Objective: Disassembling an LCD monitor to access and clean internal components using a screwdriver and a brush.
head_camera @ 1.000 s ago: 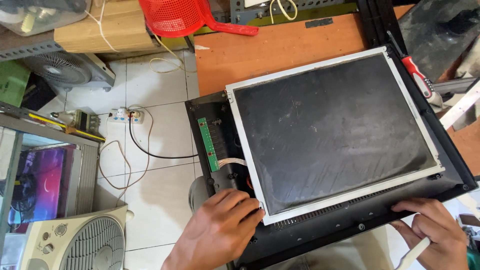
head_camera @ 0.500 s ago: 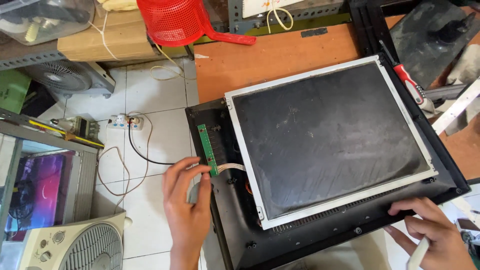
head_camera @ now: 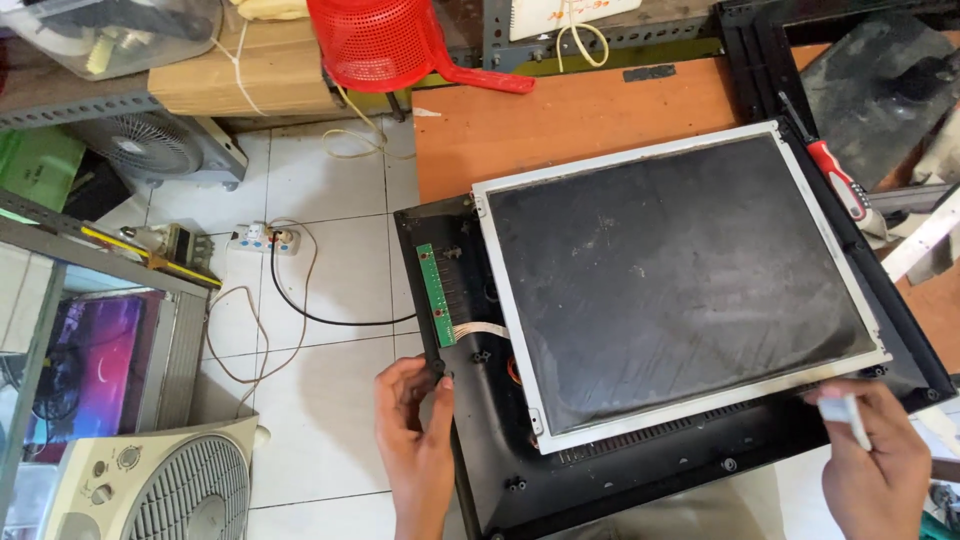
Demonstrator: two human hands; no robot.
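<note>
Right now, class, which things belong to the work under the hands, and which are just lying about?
In hand:
- left hand on the black casing
- right hand holding a white tool
- screen panel
- green circuit strip

Lying about:
- red basket
- screwdriver
- fan
- power strip

The monitor casing (head_camera: 640, 480) lies on the counter (head_camera: 560, 120) with the screen panel (head_camera: 680, 290) resting in it and a circuit strip (head_camera: 435, 295) along its left edge. A screwdriver (head_camera: 835, 180) lies just right of the panel. On the floor (head_camera: 330, 260) to the left sits a power strip (head_camera: 260, 238), a fan (head_camera: 150, 490) nearer.
</note>
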